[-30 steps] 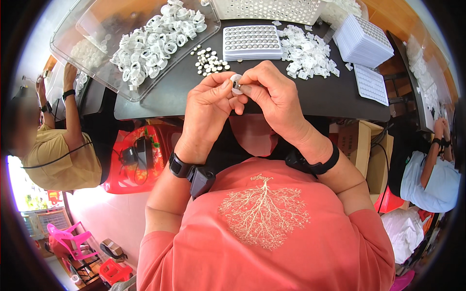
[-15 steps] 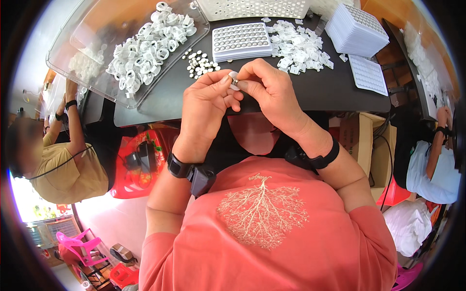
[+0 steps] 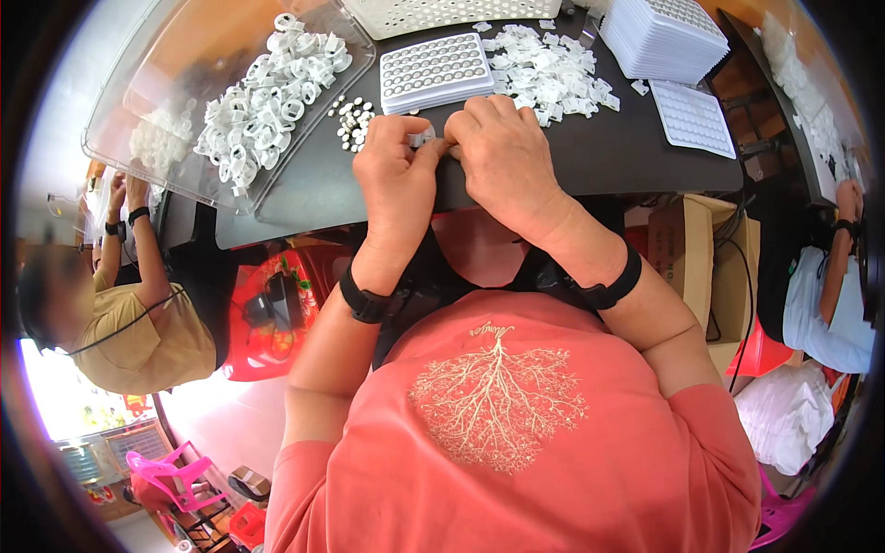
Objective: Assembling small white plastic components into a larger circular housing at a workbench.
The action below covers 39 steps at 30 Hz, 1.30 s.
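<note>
Pinching a white piece (image 3: 421, 137): left hand (image 3: 395, 177). Right hand (image 3: 507, 152): fingers bunched alongside, grip undeterminable. Tray stack (image 3: 433, 100) beyond fingertips.

Small whitish piece (image 3: 421, 138) — pinched in left hand (image 3: 398, 170), partly hidden.

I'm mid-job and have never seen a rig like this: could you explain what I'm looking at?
There's no robot here, just a person's two bare hands. The view is from a fisheye camera worn on the head, looking down, so straight edges bend. The left hand pinches a small white plastic piece; the right hand is close beside it, its grip hidden. On the dark table are loose button cells, a tray stack with round silvery cells on top, and flat white plastic pieces. At left, a clear plastic bin holds white ring-shaped parts.
</note>
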Motion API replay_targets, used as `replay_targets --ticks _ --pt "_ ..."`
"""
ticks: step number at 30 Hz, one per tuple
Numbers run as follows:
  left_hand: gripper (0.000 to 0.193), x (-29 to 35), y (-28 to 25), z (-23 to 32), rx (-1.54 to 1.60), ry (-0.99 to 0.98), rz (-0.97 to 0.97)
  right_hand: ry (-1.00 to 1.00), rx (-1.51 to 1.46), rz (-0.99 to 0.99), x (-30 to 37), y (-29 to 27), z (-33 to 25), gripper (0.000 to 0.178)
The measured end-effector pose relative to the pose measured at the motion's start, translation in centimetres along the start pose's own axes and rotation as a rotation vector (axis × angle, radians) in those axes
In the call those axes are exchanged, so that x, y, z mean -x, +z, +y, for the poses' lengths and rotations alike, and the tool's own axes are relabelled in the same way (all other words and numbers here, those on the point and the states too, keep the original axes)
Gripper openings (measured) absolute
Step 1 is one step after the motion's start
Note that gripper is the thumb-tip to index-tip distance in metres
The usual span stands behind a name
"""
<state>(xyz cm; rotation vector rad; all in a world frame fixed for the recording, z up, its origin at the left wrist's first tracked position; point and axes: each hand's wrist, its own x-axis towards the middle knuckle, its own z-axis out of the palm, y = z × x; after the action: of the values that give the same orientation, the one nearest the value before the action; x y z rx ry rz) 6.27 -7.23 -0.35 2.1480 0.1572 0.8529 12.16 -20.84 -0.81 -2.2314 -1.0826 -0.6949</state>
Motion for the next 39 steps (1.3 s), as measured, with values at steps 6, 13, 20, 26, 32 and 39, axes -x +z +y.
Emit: replay_targets --ticks 6,13,20,26,32,39 --pt "0.025 0.0 -1.0 -0.2 -0.093 0.141 0.004 0.007 0.001 -0.019 0.0 0.0 -0.1 0.011" --pt "0.026 0.0 -1.7 0.0 -0.096 0.167 0.004 0.016 -0.015 -0.021 0.2 0.1 0.0 0.011" --pt "0.017 0.3 -2.4 -1.0 0.34 -0.158 0.072 0.009 -0.022 -0.017 0.1 0.1 -0.1 0.011" --pt "0.021 0.8 -3.9 0.5 0.77 -0.462 -0.022 -0.001 -0.04 0.024 0.1 0.3 0.1 0.015" --pt "0.029 0.8 -5.5 -0.2 0.947 -0.55 -0.133 -0.004 -0.054 0.005 -0.4 0.3 -0.6 0.01" --pt "0.033 1.2 -6.3 -1.0 1.097 -0.568 -0.214 -0.067 0.049 -0.025 -0.8 1.0 -0.8 0.01"
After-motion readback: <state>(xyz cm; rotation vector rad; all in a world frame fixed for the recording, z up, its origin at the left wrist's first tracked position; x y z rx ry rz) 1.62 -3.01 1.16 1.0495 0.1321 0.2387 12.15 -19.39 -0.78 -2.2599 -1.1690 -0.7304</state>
